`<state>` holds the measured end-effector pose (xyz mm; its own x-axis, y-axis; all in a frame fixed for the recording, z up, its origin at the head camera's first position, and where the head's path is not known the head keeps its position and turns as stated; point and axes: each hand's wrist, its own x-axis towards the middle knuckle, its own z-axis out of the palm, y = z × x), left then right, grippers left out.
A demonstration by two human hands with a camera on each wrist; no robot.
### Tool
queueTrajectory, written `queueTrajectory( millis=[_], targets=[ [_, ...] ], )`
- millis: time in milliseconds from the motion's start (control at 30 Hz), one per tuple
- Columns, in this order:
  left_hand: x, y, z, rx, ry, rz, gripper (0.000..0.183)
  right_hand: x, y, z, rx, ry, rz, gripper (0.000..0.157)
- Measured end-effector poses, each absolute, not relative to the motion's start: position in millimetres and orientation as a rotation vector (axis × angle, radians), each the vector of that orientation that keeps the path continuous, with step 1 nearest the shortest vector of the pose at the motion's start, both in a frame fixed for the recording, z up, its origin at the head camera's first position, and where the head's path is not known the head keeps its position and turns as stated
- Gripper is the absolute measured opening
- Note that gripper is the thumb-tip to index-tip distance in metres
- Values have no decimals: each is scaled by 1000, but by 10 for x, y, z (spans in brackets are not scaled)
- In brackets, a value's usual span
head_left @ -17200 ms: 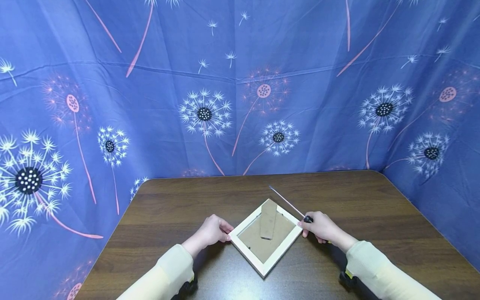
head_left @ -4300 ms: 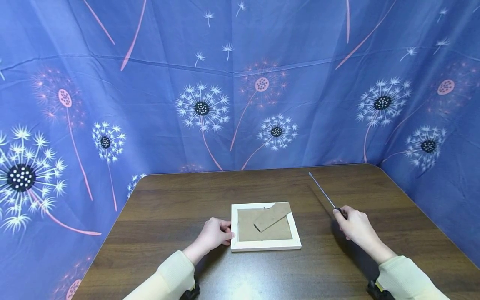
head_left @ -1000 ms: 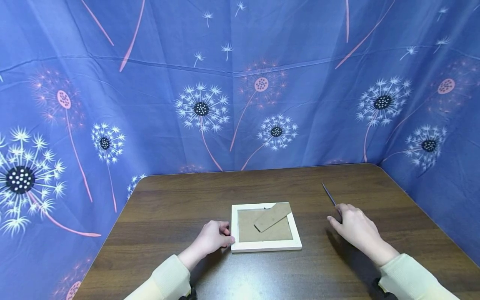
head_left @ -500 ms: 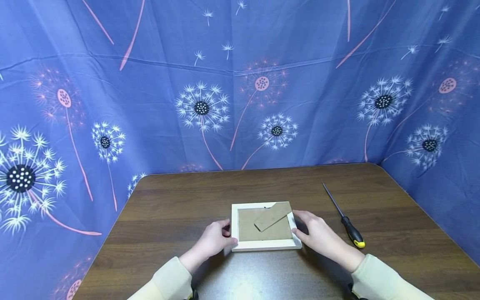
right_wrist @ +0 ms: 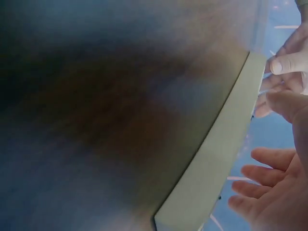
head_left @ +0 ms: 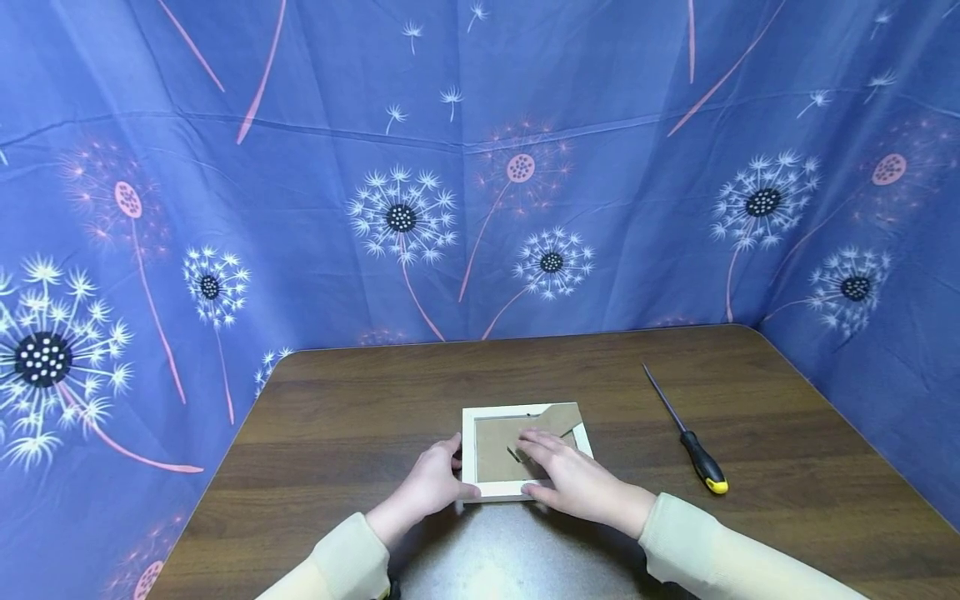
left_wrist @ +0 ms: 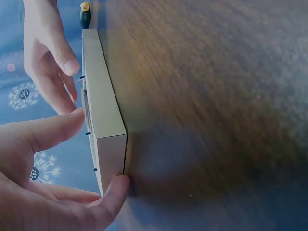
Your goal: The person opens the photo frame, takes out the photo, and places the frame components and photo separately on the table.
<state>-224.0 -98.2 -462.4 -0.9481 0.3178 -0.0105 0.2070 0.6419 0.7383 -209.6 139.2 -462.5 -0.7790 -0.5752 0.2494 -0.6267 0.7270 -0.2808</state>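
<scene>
Face down on the table lies a pale wooden picture frame [head_left: 495,490], its brown backing board [head_left: 491,437] and slanted stand flap [head_left: 561,418] uppermost. My left hand [head_left: 429,482] grips its left end, thumb over the near corner and fingers along the side, as the left wrist view shows on the frame [left_wrist: 103,91]. Over the back of the frame is my right hand [head_left: 581,482], fingers loosely extended, covering part of the flap. In the right wrist view the right hand [right_wrist: 274,187] holds nothing; whether a fingertip touches the board I cannot tell.
To the right lies a screwdriver [head_left: 702,460] with a black and yellow handle, its shaft pointing to the back. The brown wood table [head_left: 360,400] ends at a blue cloth [head_left: 637,183] with dandelion prints behind and at the sides.
My right hand has put the screwdriver down on the right and moved left over the frame. Earlier the frame was turned cornerwise; it now lies square, the left hand still at its left end.
</scene>
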Motion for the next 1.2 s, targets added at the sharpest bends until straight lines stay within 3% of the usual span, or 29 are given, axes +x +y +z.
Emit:
queueTrajectory(
  millis=[600, 867, 1200],
  targets=[
    [-2228, -959, -4642, 563, 2820, 992, 60, -2179, 1188, -4706, 1012, -2837, 453, 74],
    [-2236, -950, -4656, 576, 2839, 964, 58, -2190, 1190, -4712, 1045, -2812, 365, 79],
    [-2223, -965, -4685, 558, 2817, 1015, 56, -2201, 1164, -4645, 1088, -2785, 228, 72]
  ],
)
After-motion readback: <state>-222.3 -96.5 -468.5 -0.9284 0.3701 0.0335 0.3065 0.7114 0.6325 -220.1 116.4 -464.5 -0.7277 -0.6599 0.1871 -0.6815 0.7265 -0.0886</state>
